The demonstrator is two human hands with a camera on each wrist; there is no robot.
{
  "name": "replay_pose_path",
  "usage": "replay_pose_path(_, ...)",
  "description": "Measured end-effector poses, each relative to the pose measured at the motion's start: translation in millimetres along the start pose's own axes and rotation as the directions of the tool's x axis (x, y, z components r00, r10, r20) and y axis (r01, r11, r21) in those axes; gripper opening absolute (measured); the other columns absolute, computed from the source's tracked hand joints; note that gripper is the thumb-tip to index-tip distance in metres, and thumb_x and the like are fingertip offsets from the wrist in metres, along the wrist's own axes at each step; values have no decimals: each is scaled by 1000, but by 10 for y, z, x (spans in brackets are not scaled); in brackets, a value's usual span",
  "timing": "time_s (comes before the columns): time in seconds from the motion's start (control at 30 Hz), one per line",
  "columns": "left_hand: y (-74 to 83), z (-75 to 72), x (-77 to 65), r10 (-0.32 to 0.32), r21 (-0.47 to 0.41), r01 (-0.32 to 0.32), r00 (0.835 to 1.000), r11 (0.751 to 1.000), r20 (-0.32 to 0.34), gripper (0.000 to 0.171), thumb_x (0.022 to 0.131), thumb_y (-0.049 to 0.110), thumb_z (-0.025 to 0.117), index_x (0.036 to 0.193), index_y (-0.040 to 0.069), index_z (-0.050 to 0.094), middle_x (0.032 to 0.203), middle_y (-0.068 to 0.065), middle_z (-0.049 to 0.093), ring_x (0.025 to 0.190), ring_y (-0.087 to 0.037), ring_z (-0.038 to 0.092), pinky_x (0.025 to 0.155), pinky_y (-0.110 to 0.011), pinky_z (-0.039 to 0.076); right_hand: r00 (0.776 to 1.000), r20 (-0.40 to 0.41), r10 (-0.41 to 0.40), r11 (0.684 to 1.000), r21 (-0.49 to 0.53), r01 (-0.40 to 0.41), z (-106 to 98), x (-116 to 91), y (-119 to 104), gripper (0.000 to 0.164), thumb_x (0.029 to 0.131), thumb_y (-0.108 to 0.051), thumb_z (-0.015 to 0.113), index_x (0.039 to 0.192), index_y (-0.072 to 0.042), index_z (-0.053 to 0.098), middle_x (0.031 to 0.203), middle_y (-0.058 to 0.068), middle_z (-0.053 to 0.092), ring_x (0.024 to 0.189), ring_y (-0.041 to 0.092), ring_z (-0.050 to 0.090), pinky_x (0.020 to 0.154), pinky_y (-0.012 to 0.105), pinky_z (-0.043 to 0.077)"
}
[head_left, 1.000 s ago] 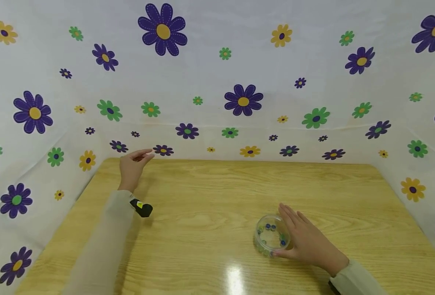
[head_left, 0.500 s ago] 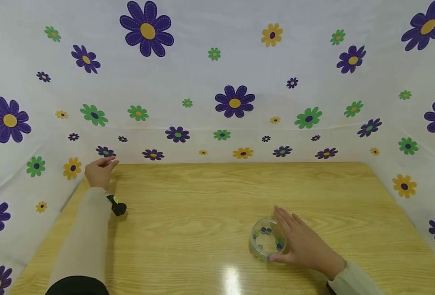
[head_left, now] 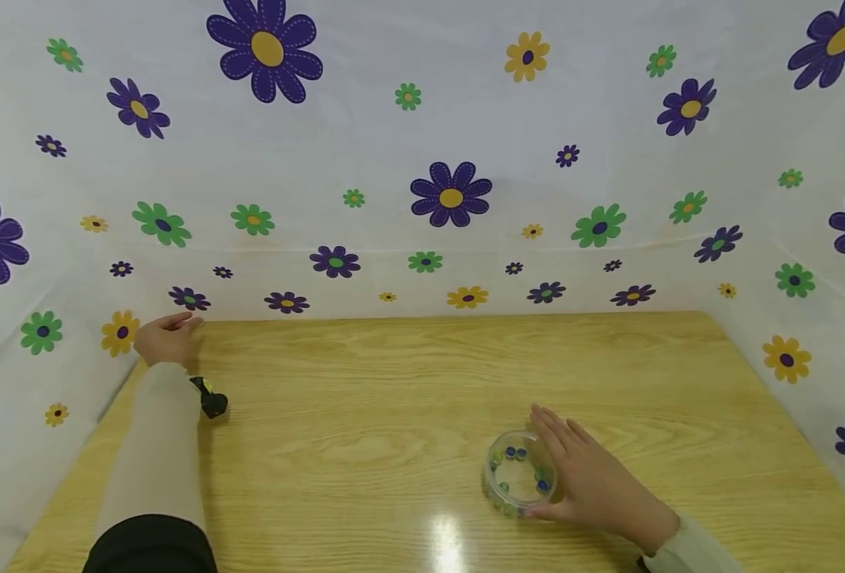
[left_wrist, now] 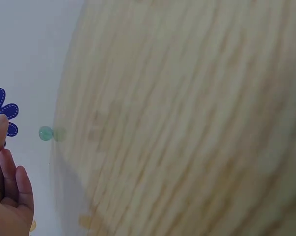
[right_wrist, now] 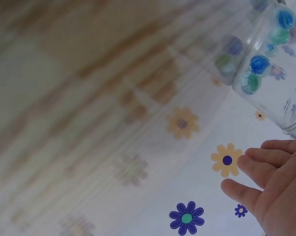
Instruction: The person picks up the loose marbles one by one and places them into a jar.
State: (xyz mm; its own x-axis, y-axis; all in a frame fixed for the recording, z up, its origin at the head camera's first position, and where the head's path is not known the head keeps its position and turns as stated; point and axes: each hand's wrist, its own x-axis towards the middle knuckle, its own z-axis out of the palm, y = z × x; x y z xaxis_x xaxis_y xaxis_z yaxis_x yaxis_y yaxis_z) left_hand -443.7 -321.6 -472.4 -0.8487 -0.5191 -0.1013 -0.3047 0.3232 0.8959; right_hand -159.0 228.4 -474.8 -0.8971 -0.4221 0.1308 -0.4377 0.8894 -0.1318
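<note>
At the table's far left corner is my left hand [head_left: 165,341], its thumb and forefinger close together. The left wrist view shows a green glass marble [left_wrist: 45,132] at the table's edge, apart from the fingers [left_wrist: 24,189]; I see nothing held there. My right hand [head_left: 597,485] holds a clear round jar [head_left: 489,477] by its right side, thumb at the front and straight fingers behind. Blue and green marbles [head_left: 516,453] lie around the jar's bottom. In the right wrist view, several marbles [right_wrist: 259,64] show through the jar wall.
A light wood table [head_left: 365,398] spreads under both hands. White cloth with printed flowers [head_left: 451,197] stands along its back and sides. A black device [head_left: 211,398] is strapped to the left wrist.
My left hand has moved left to the table's far left corner. The head view has shifted slightly. My right hand stays at the jar.
</note>
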Motion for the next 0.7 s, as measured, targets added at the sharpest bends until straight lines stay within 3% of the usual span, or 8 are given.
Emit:
replay_pose_path(0.23, -63, -3, 209, -46, 53, 44, 998, 998, 47, 44, 87, 35, 64, 126, 13, 62, 59, 25, 50, 65, 5, 48, 59, -10, 42, 999, -25, -19, 1000, -14, 19, 5, -31, 0, 115, 69, -75, 61, 145, 4, 27, 152, 19, 29, 137, 32, 34, 107, 51, 35)
replay_pose_path(0.3, -20, 19, 187, -47, 95, 43, 998, 995, 35, 44, 88, 34, 63, 126, 11, 62, 59, 25, 48, 66, 4, 47, 63, -13, 43, 999, -34, -22, 1000, -19, 21, 3, -43, -4, 114, 69, -75, 61, 144, 4, 28, 151, 19, 30, 137, 32, 35, 106, 51, 36)
replay_pose_path(0.37, 31, 36, 152, -57, 137, 53, 998, 989, 28, 45, 88, 35, 63, 125, 9, 62, 64, 23, 51, 71, 3, 47, 75, -18, 47, 999, -45, -29, 999, -26, 28, -3, -52, -5, 114, 68, -74, 62, 143, 5, 29, 151, 19, 31, 136, 33, 36, 106, 50, 37)
replay_pose_path(0.53, 17, 98, 201, -68, 190, 61, 997, 980, 34, 43, 88, 32, 62, 124, 8, 62, 103, 1, 62, 97, -10, 52, 104, -32, 41, 997, -60, -40, 998, -43, 38, -8, -57, -5, 113, 68, -75, 61, 143, 5, 30, 150, 19, 32, 136, 32, 37, 105, 49, 36)
replay_pose_path(0.63, 3, 126, 240, -75, 207, 62, 996, 976, 53, 44, 89, 29, 61, 126, 7, 60, 128, -10, 57, 113, -20, 51, 105, -35, 40, 997, -66, -46, 998, -50, 43, -4, -50, 2, 113, 69, -75, 61, 143, 5, 30, 150, 19, 32, 136, 32, 37, 106, 49, 36)
replay_pose_path(0.7, 0, 136, 255, -98, 215, 83, 993, 973, 61, 45, 89, 28, 61, 128, 6, 57, 136, -11, 53, 119, -22, 49, 106, -35, 40, 997, -66, -50, 998, -49, 47, -1, -45, 6, 114, 69, -75, 61, 143, 5, 29, 150, 19, 32, 136, 32, 37, 106, 49, 36)
